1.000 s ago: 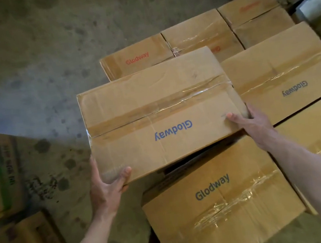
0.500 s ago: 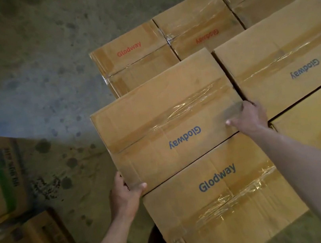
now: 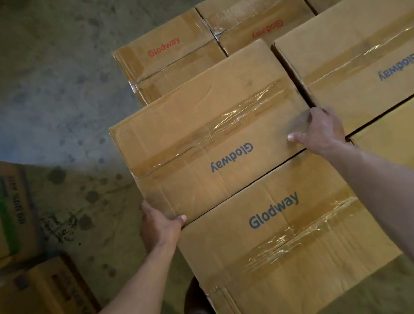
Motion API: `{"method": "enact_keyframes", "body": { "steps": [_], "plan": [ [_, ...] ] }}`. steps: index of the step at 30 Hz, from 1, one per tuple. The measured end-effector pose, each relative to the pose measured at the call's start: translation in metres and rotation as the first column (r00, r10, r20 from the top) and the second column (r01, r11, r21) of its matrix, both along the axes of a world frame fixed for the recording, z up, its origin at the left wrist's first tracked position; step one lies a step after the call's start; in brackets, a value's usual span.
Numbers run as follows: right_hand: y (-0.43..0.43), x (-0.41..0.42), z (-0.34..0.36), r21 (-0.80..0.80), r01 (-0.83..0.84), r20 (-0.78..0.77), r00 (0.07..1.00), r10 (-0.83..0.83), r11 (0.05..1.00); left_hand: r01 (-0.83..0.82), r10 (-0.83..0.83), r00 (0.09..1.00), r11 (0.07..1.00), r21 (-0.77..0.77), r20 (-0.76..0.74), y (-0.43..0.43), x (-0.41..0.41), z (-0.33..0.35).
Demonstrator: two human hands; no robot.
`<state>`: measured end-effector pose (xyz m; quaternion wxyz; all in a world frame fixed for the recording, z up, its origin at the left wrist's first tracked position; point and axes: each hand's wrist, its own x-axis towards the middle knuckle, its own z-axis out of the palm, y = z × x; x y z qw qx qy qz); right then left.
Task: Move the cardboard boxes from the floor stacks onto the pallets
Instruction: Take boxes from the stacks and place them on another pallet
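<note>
The cardboard box point(image 3: 210, 134) lies straight ahead in the packed layer, long axis crosswise between the hands, butted against the near box point(image 3: 280, 242); left hand point(image 3: 161, 225) grips its near-left corner, right hand point(image 3: 320, 130) curls over its right edge, both equally near.

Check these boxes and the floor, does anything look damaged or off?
The near box has a crumpled, split corner at its lower left, and its tape is wrinkled. Dark spots stain the floor left of the held box. That box's logo reads upside down beside the near box's.
</note>
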<state>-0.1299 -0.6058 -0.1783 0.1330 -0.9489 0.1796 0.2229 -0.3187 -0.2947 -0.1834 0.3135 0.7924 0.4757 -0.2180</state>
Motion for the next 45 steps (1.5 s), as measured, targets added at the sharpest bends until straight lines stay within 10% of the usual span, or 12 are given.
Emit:
{"method": "enact_keyframes", "body": {
  "steps": [16, 28, 45],
  "plan": [
    [0.102, -0.121, 0.202, 0.283, -0.394, 0.203, 0.915, 0.348, 0.874, 0.171, -0.337, 0.816, 0.916, 0.362, 0.47, 0.019, -0.079, 0.229],
    [0.276, -0.243, 0.43, 0.285, -0.715, 0.529, 0.672, 0.518, 0.638, -0.221, -0.222, 0.741, 0.811, 0.542, 0.634, 0.136, -0.246, 0.443],
    [0.578, -0.355, 0.463, 0.326, -0.878, 0.575, 0.478, 0.663, 0.35, -0.523, 0.057, 0.701, 0.719, 0.458, 0.711, 0.376, -0.38, 0.469]
  ]
}}
